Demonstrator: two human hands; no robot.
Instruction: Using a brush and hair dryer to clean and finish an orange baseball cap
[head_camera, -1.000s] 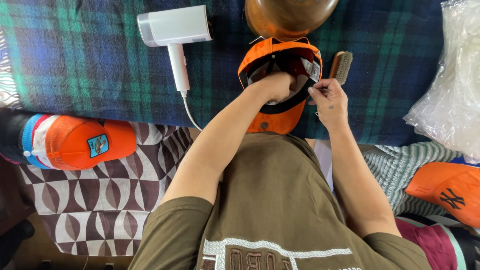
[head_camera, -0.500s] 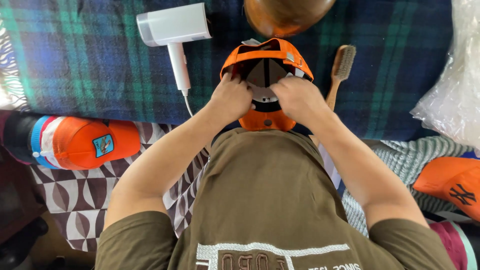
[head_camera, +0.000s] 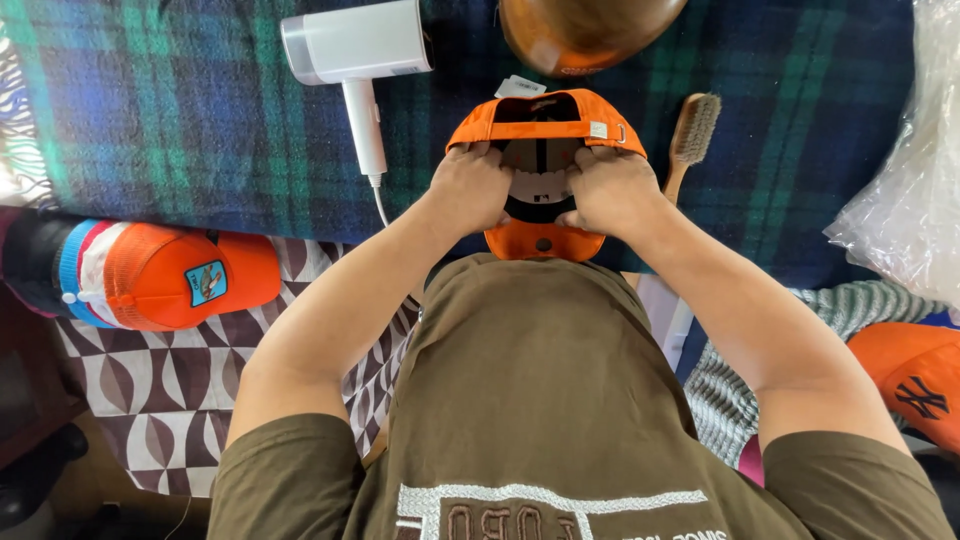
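An orange baseball cap (head_camera: 545, 120) lies upside down on a blue and green plaid blanket (head_camera: 180, 120), its opening toward me. My left hand (head_camera: 470, 185) grips the cap's left side, fingers tucked inside the rim. My right hand (head_camera: 610, 185) grips the right side the same way. A small white tag (head_camera: 520, 87) sticks out at the cap's far edge. A wooden brush (head_camera: 690, 135) lies just right of my right hand.
A white handheld steamer (head_camera: 355, 50) lies left of the cap. A brown rounded form (head_camera: 580, 30) sits at the top. Another orange cap (head_camera: 160, 275) rests at the left, a third (head_camera: 915, 380) at the right, near a clear plastic bag (head_camera: 915, 200).
My right hand let go of the brush, which now lies on the blanket. Both hands took the cap by its sides and moved it slightly away from me.
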